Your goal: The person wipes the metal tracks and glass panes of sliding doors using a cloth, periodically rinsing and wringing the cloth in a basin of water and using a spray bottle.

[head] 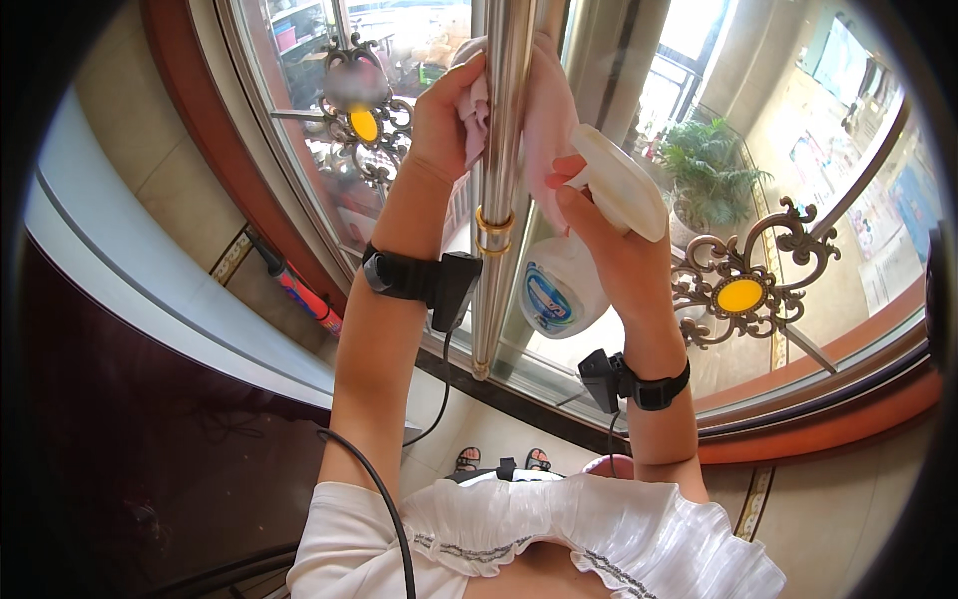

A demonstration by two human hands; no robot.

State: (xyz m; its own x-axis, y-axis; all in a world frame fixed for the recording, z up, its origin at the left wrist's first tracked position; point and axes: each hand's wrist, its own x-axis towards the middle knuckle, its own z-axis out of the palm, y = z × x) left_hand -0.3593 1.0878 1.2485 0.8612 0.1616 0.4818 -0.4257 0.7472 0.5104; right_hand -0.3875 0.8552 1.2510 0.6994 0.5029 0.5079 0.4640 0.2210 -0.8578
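Note:
My left hand (443, 123) grips a pale pink cloth (550, 127) against a polished metal door-pull bar (507, 112). The cloth wraps behind the bar and hangs down on its right side. A gold-coloured ring (494, 230) circles the bar lower down. In my right hand (625, 262) is a white spray bottle (565, 299), held by its neck just right of the bar. Its trigger head (625, 180) points up and to the left, and one finger is at the trigger. The bottle's body bears a blue and green label.
Glass doors with scrollwork ornaments (739, 296) flank the bar. Behind the right pane stands a potted palm (707, 168). A red and blue tube with a dark nozzle (299, 288) is at the left by the wooden frame. A black cable (378, 483) runs along my left arm.

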